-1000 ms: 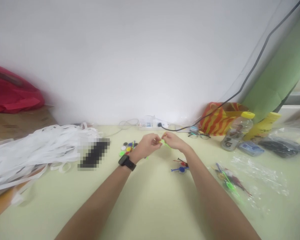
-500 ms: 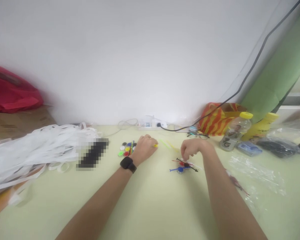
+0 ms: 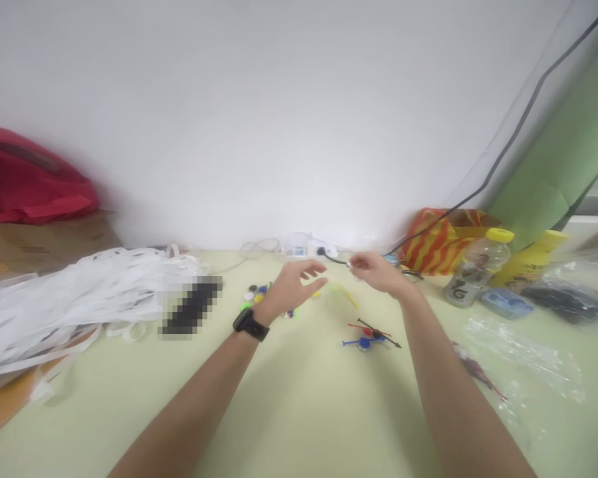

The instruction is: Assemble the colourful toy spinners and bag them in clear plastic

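My left hand [image 3: 295, 287], with a black watch [image 3: 250, 324] on its wrist, is raised above the table, thumb and fingers apart. Under and beside it lie several coloured discs [image 3: 252, 297], partly hidden by the hand. A small yellow piece [image 3: 316, 293] is close to the left thumb. My right hand [image 3: 376, 272] is closed in a pinch on a small white piece [image 3: 349, 264], mostly covered by the fingers. Yellow and green strips [image 3: 347, 296] lie between the hands. Nearer to me is a pile of blue, red and black arrow-shaped spinners [image 3: 365, 342].
A white power strip [image 3: 299, 248] sits against the wall. White ribbon [image 3: 99, 292] and a blurred-out dark object [image 3: 192, 307] are at left. On the right stand a striped bag [image 3: 423, 242] and a yellow-capped bottle [image 3: 478, 269], with clear plastic wrapping [image 3: 528, 358] nearer.
My right hand has risen away from the spinner pile toward the left hand, now pinching a white piece; the white arrow has left the pile. My left hand has lifted and its fingers have spread.
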`<action>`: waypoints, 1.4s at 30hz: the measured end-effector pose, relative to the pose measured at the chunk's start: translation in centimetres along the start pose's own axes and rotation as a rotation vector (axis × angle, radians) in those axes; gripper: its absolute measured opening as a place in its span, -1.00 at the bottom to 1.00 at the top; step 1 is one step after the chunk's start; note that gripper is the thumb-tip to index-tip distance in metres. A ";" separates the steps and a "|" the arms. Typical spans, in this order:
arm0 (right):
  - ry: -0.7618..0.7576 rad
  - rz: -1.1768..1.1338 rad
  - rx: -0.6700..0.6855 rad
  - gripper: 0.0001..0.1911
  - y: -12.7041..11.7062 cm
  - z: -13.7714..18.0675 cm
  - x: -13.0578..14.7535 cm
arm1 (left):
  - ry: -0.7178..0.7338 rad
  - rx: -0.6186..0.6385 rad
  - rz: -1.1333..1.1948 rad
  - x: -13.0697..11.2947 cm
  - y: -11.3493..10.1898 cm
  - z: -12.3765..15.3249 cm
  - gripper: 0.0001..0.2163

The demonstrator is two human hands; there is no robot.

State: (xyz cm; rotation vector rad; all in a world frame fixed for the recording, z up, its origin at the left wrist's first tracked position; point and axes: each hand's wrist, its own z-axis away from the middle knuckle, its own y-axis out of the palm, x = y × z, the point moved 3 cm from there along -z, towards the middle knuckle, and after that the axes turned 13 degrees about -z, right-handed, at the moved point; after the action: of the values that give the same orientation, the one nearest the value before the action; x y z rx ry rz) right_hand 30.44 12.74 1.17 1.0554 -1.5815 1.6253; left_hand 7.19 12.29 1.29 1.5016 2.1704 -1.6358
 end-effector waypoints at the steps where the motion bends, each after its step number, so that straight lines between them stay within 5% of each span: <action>1: -0.073 -0.171 -0.011 -0.74 0.6 -0.1 0.8 | 0.000 0.025 0.087 -0.5 0.3 -0.1 -0.76; 5: -0.184 -0.787 0.024 -0.66 3.4 -0.4 3.2 | -0.026 0.001 0.321 -1.6 0.6 -0.3 -0.77; 9: -0.161 -0.986 0.106 -0.65 5.2 -0.4 4.0 | -0.085 -0.117 0.347 -1.1 -0.3 -0.4 -0.72; 13: -0.138 -1.077 0.160 -0.69 6.2 -0.3 3.9 | -0.050 -0.092 0.298 -0.9 -1.1 -0.4 -0.73; 21: 0.069 -0.934 0.247 -0.77 7.0 0.2 3.2 | 0.040 -0.065 0.085 -0.5 -1.6 -0.3 -0.79; 31: 0.032 -1.084 0.376 -0.85 7.3 -0.9 1.1 | 0.127 0.005 -0.055 -0.6 -1.5 -0.2 -0.79; 36: 0.009 -1.034 0.338 -0.78 7.7 -0.9 0.9 | 0.148 0.015 -0.081 -0.8 -1.7 -0.2 -0.83; 42: -0.005 -0.523 0.106 -0.74 7.5 -1.4 0.0 | 0.065 0.108 -0.038 0.1 -1.1 0.3 -0.95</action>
State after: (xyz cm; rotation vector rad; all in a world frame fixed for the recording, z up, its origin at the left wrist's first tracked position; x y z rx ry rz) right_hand 23.70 13.55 -2.41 1.3889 -1.1021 1.3514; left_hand 6.21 12.21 1.93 1.5720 2.1896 -1.7668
